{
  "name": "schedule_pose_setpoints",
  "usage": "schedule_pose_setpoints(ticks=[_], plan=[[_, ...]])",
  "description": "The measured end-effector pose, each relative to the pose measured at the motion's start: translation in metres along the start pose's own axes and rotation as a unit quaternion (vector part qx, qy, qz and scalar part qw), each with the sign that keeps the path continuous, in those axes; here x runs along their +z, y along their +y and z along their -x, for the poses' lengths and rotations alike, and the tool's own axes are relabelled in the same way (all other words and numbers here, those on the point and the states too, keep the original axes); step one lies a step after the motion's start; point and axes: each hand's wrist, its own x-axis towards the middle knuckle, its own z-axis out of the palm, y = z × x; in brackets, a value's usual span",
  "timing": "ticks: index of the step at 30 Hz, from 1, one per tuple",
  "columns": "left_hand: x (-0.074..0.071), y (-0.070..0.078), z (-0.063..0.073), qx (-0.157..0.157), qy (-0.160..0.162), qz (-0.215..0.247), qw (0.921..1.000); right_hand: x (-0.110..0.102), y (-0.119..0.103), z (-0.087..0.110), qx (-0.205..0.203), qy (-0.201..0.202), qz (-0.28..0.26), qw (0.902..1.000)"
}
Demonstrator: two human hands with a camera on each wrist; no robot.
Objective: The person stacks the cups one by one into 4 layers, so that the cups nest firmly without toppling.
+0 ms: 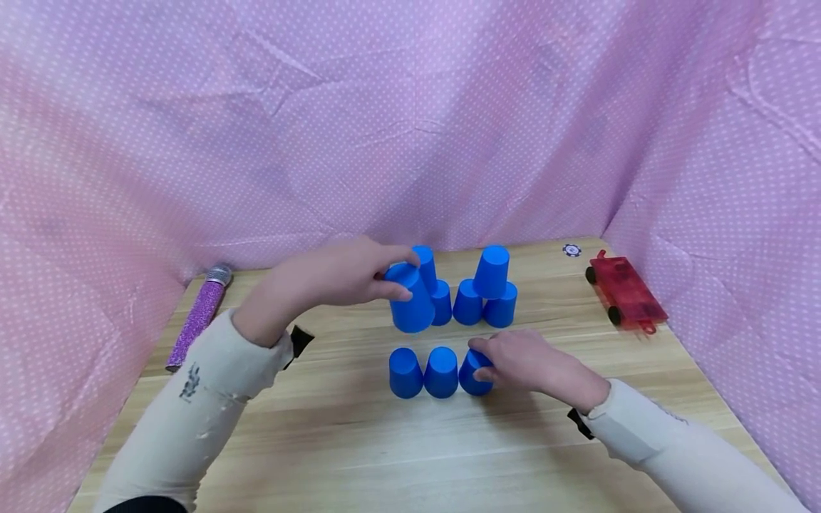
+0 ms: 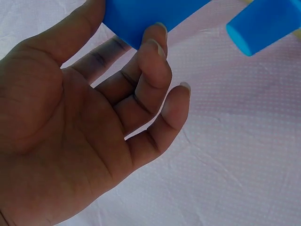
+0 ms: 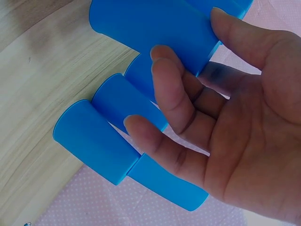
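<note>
My left hand [image 1: 340, 274] pinches an upside-down blue cup [image 1: 413, 310] by its upper end, in front of the back left cups. That cup also shows at the top of the left wrist view, between thumb and fingertips. Down at the front, my right hand [image 1: 522, 363] grips the right end cup [image 1: 472, 369] of a row of three. Its neighbours are a middle cup [image 1: 441, 372] and a left cup [image 1: 405, 374], both mouth down. Behind, an upper cup [image 1: 492, 271] rests across two lower cups [image 1: 500, 306]. Another upper cup [image 1: 425, 265] is partly hidden by the held one.
A glittery purple microphone [image 1: 200, 320] lies at the left of the wooden table [image 1: 359, 449]. To the right sit a red toy cart [image 1: 625, 292] with black wheels and a small poker chip [image 1: 572, 250]. Pink dotted cloth [image 1: 410, 128] encloses the back and sides.
</note>
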Motion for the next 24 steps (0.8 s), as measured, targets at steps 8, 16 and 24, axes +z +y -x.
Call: schedule_pose_setpoints(ticks=[8, 16, 24], plan=[[-0.012, 0.008, -0.03, -0.015, 0.002, 0.008, 0.9999, 0.0, -0.001, 0.0, 0.005, -0.006, 0.003, 1.0], [-0.01, 0.011, -0.064, -0.056, -0.012, -0.01, 0.9983, 0.0, -0.001, -0.002, 0.016, -0.014, -0.002, 0.9998], [-0.003, 0.014, -0.092, -0.09, -0.009, -0.033, 0.9954, 0.0, -0.001, 0.0, 0.017, -0.013, 0.002, 0.9998]])
